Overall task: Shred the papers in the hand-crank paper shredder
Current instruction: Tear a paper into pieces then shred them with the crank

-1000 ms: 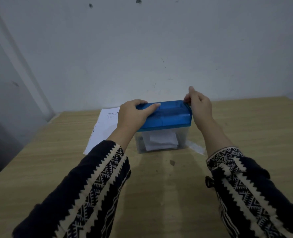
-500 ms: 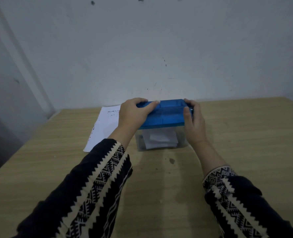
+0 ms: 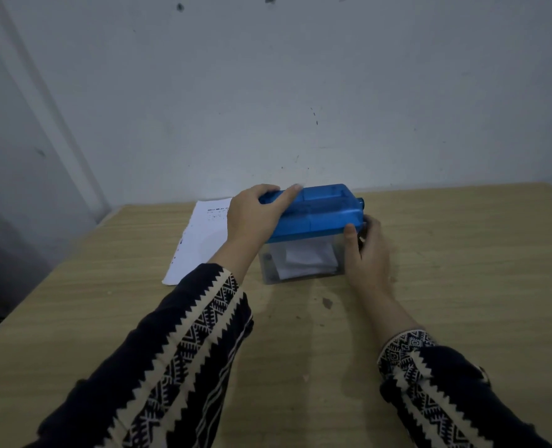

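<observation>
A small hand-crank shredder with a blue lid (image 3: 323, 211) and a clear bin (image 3: 303, 263) stands on the wooden table. White paper pieces (image 3: 307, 257) lie inside the bin. My left hand (image 3: 255, 215) grips the lid's left end, fingers curled over its top. My right hand (image 3: 366, 253) is at the shredder's right side, low down, fingers wrapped round the crank handle, which is mostly hidden behind them. A printed white sheet (image 3: 200, 240) lies flat just left of the shredder, partly under my left wrist.
The wooden table (image 3: 462, 253) extends to the right and towards me, with a few dark marks (image 3: 327, 302) in front of the shredder. A grey wall (image 3: 268, 92) stands directly behind the table. The table's left edge drops off into a dark gap.
My right hand has swung from the top back of the lid down the right side to a low position by the bin. My left hand has stayed on the lid.
</observation>
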`<state>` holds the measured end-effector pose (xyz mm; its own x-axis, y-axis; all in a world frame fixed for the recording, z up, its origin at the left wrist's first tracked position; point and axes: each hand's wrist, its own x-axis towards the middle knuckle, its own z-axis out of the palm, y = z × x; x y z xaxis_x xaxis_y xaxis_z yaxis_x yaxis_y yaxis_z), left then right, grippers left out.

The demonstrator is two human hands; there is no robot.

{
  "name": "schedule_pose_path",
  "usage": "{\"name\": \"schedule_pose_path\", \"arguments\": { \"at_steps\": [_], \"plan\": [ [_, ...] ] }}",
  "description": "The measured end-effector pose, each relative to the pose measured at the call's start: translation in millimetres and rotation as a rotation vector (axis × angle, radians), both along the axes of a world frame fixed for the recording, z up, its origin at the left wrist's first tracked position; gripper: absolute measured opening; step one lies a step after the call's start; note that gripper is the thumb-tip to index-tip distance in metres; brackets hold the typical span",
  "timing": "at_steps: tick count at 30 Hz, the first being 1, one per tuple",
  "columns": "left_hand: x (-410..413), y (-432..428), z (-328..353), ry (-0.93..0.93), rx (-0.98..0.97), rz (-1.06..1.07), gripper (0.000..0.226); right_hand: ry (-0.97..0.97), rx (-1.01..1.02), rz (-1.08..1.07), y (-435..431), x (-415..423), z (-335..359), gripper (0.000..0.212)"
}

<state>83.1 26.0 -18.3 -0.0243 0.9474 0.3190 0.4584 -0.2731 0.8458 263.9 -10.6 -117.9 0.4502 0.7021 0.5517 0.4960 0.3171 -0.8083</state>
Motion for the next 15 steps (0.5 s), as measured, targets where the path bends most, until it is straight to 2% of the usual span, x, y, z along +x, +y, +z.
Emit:
{"name": "schedule_pose_path", "arguments": {
  "at_steps": [2, 4, 6, 8, 12, 15],
  "plan": [
    [-0.1, -4.3, 1.8, -0.182, -0.033, -0.028, 0.059, -0.014, 0.036, -0.045, -1.0, -0.2, -1.3, 0.066],
    [-2.0, -8.4, 1.2, -0.387, -0.084, -0.022, 0.052, -0.02, 0.055, -0.058, -0.9, 0.0, -2.9, 0.067],
    [-10.3, -10.9, -7.0, -0.451, -0.117, 0.057, 0.042, -0.041, 0.064, -0.078, -0.8, -0.4, -2.9, 0.068],
    [-27.4, -10.8, -23.0, -0.342, -0.102, 0.195, 0.051, -0.061, 0.086, -0.091, -2.2, -1.8, -1.2, 0.065],
    [-79.6, 1.1, -62.6, 0.171, -0.182, 0.421, 0.053, -0.111, 0.101, -0.101, -2.0, -3.6, -0.9, 0.06],
    [-106.9, -2.3, -79.4, 0.446, -0.385, 0.583, 0.083, -0.131, 0.099, -0.116, -0.1, -3.7, -2.2, 0.059]
  ]
}}
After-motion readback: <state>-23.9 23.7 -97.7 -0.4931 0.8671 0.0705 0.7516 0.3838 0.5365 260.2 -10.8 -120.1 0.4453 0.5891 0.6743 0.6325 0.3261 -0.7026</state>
